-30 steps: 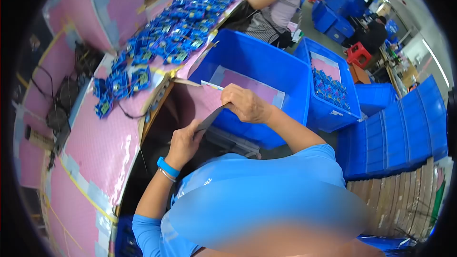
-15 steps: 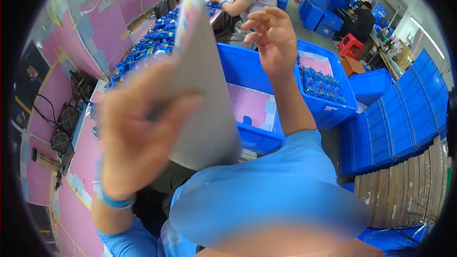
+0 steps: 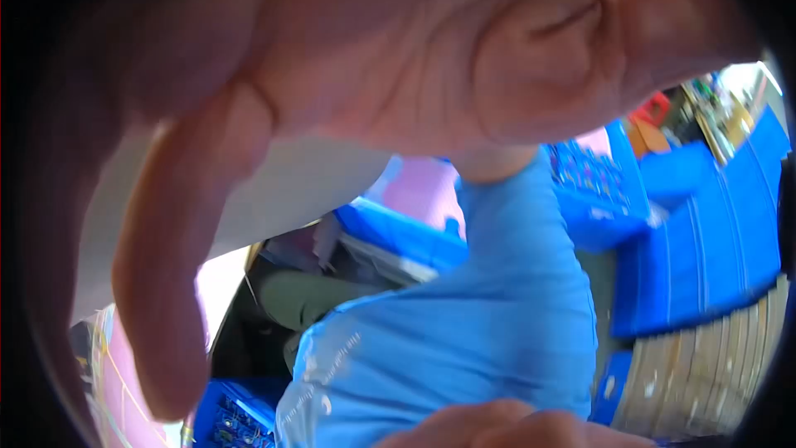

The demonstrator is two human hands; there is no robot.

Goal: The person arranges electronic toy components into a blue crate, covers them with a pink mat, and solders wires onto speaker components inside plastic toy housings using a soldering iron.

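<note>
My right hand (image 3: 398, 58) is very close to the camera, palm towards it, and fills the top of the view. Its thumb points right and its fingers are apart, with one hanging down on the left. Behind this hand lies part of a grey sheet (image 3: 290, 187); its upper part is hidden. I cannot make out my left hand, nor what holds the sheet. Below the sheet's right edge is a blue bin (image 3: 402, 236) with a pink liner (image 3: 419, 191) inside.
At the right are a blue bin of small blue parts (image 3: 589, 174), stacked blue crates (image 3: 696, 253) and a row of brown boards (image 3: 705, 373). Another bin with blue parts (image 3: 236, 423) is at the bottom left, beside the pink table surface (image 3: 124, 373).
My right hand has come up and left, close to the camera, and covers much of the view. The grey sheet has moved left and down. My left hand has gone from sight.
</note>
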